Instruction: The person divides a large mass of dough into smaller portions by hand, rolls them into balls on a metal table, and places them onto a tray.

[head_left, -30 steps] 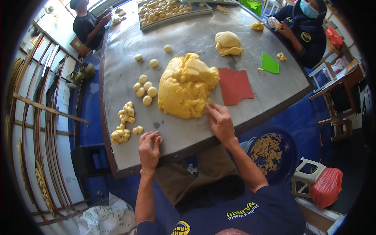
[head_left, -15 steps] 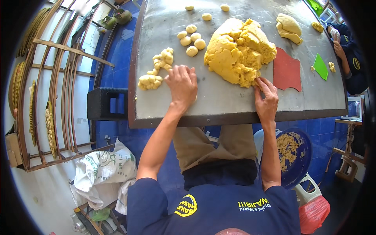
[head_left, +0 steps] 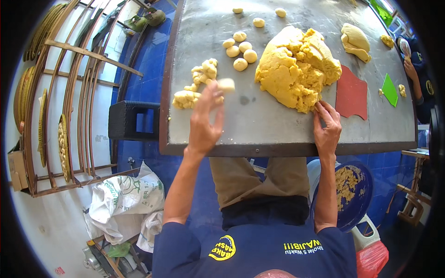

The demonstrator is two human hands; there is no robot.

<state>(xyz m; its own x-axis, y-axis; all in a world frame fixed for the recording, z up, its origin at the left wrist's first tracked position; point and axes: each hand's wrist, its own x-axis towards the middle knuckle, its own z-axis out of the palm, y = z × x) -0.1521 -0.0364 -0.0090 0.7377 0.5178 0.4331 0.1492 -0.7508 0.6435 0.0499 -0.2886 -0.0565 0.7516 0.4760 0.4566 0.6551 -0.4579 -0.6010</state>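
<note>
My left hand (head_left: 204, 125) is over the table's left part, its thumb apart from its motion-blurred fingers. A smeared pale dough piece (head_left: 226, 85) shows just right of those fingertips; whether they touch it I cannot make out. Small dough lumps (head_left: 186, 99) lie heaped beside this hand, with more lumps (head_left: 205, 71) just beyond. My right hand (head_left: 328, 127) is at the near edge of a large, rough-torn yellow mass of dough (head_left: 287, 60), its thumb and fingers closed on the edge. What sits between those fingertips is mostly hidden.
Several round dough balls (head_left: 240, 64) sit behind the lumps on the metal table (head_left: 259, 127). Right of the big mass lie a red scraper (head_left: 351, 92), a green scraper (head_left: 390, 90) and a smooth dough piece (head_left: 356, 42). Another person's hand (head_left: 410, 69) is at the far right.
My left hand has shifted left and toward me, and a blurred dough piece now shows by its fingertips. My right hand stays at the yellow dough's edge. The whole view has shifted slightly.
</note>
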